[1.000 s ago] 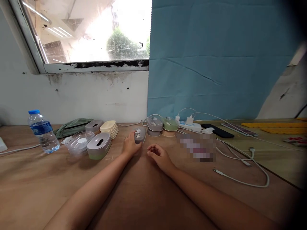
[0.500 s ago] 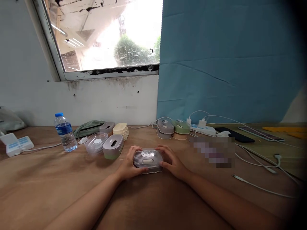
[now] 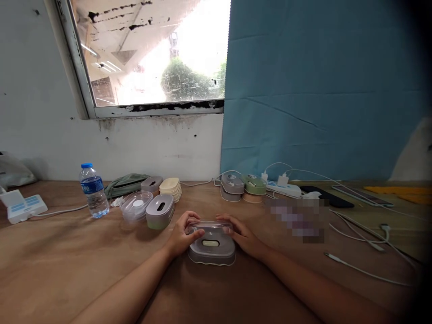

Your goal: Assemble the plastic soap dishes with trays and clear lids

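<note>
A grey-mauve oval box (image 3: 212,256) with a slot in its top rests on the table in front of me. Something cream-coloured shows inside the slot, and a wavy pale edge runs round the bottom. A clear plastic lid (image 3: 209,226) is tilted up over the box's far side. My left hand (image 3: 183,235) is closed on the lid's left end, thumb on the near side. At the right end, my right hand (image 3: 243,236) grips the same lid, its thumb partly seen through the plastic.
To the left stand a mauve-and-green box (image 3: 159,215), clear lids (image 3: 135,208), stacked cream pieces (image 3: 170,188) and a water bottle (image 3: 93,193). Finished-looking boxes (image 3: 232,184) sit at the back. Cables (image 3: 364,270), a power strip (image 3: 283,188) and phones lie right.
The clear lid has come up off the box top and tilted, held between both hands. The box's slot now shows uncovered by the round label.
</note>
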### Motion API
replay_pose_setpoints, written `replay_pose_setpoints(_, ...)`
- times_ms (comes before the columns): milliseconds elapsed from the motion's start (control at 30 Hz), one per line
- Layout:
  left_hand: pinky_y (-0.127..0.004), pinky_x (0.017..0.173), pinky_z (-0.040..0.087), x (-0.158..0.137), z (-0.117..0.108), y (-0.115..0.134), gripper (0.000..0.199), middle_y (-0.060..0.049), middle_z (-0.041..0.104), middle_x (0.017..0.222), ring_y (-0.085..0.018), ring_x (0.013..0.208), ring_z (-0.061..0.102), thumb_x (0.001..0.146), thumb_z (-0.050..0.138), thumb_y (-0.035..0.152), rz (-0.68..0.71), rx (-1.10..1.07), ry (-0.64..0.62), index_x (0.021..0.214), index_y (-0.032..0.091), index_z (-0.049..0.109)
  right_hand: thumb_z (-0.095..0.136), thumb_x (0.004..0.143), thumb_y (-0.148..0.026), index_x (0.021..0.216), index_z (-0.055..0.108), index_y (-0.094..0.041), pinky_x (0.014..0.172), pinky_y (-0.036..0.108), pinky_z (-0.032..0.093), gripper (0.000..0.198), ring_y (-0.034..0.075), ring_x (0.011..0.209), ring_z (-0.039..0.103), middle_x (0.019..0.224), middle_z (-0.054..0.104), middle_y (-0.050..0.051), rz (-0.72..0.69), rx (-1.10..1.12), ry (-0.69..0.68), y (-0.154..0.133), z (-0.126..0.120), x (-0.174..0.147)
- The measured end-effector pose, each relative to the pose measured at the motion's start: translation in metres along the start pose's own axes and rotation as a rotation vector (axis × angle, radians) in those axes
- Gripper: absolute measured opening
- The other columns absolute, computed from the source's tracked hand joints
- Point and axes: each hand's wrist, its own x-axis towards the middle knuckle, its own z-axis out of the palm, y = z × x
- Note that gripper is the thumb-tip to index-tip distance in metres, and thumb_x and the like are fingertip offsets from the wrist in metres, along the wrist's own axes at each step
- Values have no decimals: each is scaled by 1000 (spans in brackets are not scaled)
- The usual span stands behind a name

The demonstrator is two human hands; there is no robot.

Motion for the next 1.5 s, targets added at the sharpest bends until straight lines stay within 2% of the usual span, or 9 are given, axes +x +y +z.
replay_pose_setpoints(133, -27, 66, 43, -1, -1, -4, 42, -6, 61, 88, -19, 80, 59, 74, 54, 50, -22, -36, -61, 100, 19, 43, 46, 82, -43, 99, 55, -23, 79, 34, 44, 28, 20, 88, 55, 95, 58, 4, 62, 7, 33, 1, 0, 1)
replay_pose_setpoints(233, -29, 71, 43, -3, -1, -4, 44, -7, 60, 92, -21, 89, 58, 75, 54, 47, -7, -98, -89, 106, 20, 40, 51, 78, -45, 89, 57, -21, 75, 33, 44, 27, 19, 80, 56, 85, 58, 2, 136, 100, 106, 5, 1, 4)
replay_pose_setpoints(433, -37, 88, 42, -5, 0, -4, 34, -10, 38, 125, -19, 99, 55, 84, 43, 33, 221, -42, 114, 116, 25, 32, 57, 70, -50, 81, 53, -20, 66, 32, 46, 33, 16, 67, 57, 78, 55, 1, 192, 275, 237, 16, -1, 11)
replay_pose_setpoints(533, -37, 90, 43, -5, -1, -5, 33, -10, 36, 126, -20, 103, 52, 83, 44, 24, 361, 183, 140, 116, 24, 35, 62, 66, -48, 80, 51, -20, 59, 30, 46, 33, 14, 60, 55, 76, 55, 0, 214, 333, 312, 19, -3, 12)
replay_pose_setpoints(767, -40, 99, 35, 3, -4, -7, 36, -6, 49, 121, -19, 118, 39, 82, 35, 4, 600, 814, 27, 110, 22, 50, 64, 63, -33, 82, 52, -20, 50, 24, 43, 26, 10, 49, 52, 68, 59, -3, 292, 491, 439, 25, -5, 15)
replay_pose_setpoints(1000, -44, 101, 31, 9, -13, -20, 43, -3, 50, 124, -19, 124, 33, 83, 31, 2, 658, 992, 59, 117, 22, 47, 59, 64, -27, 82, 51, -20, 41, 21, 37, 21, 9, 42, 49, 56, 60, -4, 335, 618, 454, 28, -7, 19)
replay_pose_setpoints(1100, -44, 102, 30, 8, -11, -17, 41, -3, 50, 125, -19, 125, 32, 85, 33, 5, 693, 1030, 9, 119, 22, 46, 59, 64, -28, 80, 55, -18, 39, 20, 37, 19, 8, 40, 47, 53, 59, -3, 347, 632, 423, 25, -7, 18)
replay_pose_setpoints(1367, -40, 101, 34, 9, -10, -14, 22, -5, 62, 102, -18, 117, 42, 85, 42, 10, 784, 973, -53, 99, 17, 57, 57, 66, -31, 70, 61, -15, 34, 19, 29, 17, 7, 34, 45, 48, 59, -3, 375, 604, 354, 18, -5, 17)
replay_pose_setpoints(1500, -40, 101, 35, 10, -13, -14, 25, -7, 60, 106, -19, 119, 40, 86, 42, 10, 829, 1008, -85, 108, 14, 52, 56, 68, -32, 70, 62, -14, 34, 19, 28, 18, 7, 33, 43, 47, 59, -2, 374, 600, 357, 18, -6, 17)
